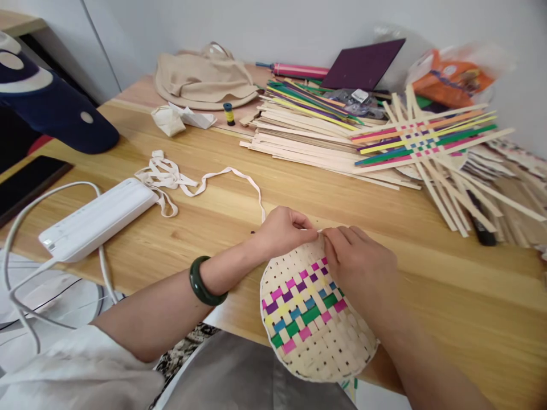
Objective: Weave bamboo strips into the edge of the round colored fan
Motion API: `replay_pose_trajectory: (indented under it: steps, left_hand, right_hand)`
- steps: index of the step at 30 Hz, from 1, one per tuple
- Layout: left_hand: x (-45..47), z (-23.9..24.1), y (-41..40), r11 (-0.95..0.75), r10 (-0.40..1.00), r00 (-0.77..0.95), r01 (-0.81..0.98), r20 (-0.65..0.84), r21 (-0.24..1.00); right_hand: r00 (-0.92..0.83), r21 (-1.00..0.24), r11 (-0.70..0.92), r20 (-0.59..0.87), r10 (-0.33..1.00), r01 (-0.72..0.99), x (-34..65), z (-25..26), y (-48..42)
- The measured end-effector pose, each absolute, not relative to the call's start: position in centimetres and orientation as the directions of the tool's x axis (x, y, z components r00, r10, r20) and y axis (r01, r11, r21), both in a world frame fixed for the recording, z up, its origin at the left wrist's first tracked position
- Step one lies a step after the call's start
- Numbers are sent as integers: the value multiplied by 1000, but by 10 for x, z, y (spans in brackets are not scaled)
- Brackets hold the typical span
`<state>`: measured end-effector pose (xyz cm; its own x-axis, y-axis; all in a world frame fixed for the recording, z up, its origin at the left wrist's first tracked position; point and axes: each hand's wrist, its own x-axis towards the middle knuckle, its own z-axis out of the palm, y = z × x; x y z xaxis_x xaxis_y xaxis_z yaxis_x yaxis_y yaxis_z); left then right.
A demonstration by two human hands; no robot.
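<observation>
A round woven fan (314, 319) of pale strips with pink, purple, yellow, blue and green bands lies tilted at the table's front edge. White edging runs round its rim. My left hand (284, 230) is closed on the far rim, thumb and fingers pinched together. Beside it my right hand (361, 265) pinches the same rim, its palm covering the fan's right side. From near my left hand a cream ribbon (231, 169) trails away to a loose heap at the left. Whatever is between my fingertips besides the rim is hidden.
A white power strip (100, 219) with cables and a dark phone (32, 185) are at left. Along the back sit a beige bag (205, 80), a thread spool (229, 114), bundled strips (299, 139), a half-woven piece (421, 139) and an orange packet (453, 80).
</observation>
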<state>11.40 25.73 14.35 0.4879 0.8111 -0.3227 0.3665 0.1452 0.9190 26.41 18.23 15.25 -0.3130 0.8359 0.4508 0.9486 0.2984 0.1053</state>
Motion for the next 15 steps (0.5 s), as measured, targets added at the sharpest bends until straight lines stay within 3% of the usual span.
replay_pose_trajectory:
  steps: [5, 15]
  left_hand:
    - [111, 149, 261, 255, 799, 457, 331, -391, 909]
    - [110, 154, 261, 275, 786, 472, 311, -399, 910]
  right_hand:
    - [-206, -21, 257, 540, 816, 966, 271, 161, 180]
    - [-249, -75, 359, 589, 769, 930, 279, 163, 180]
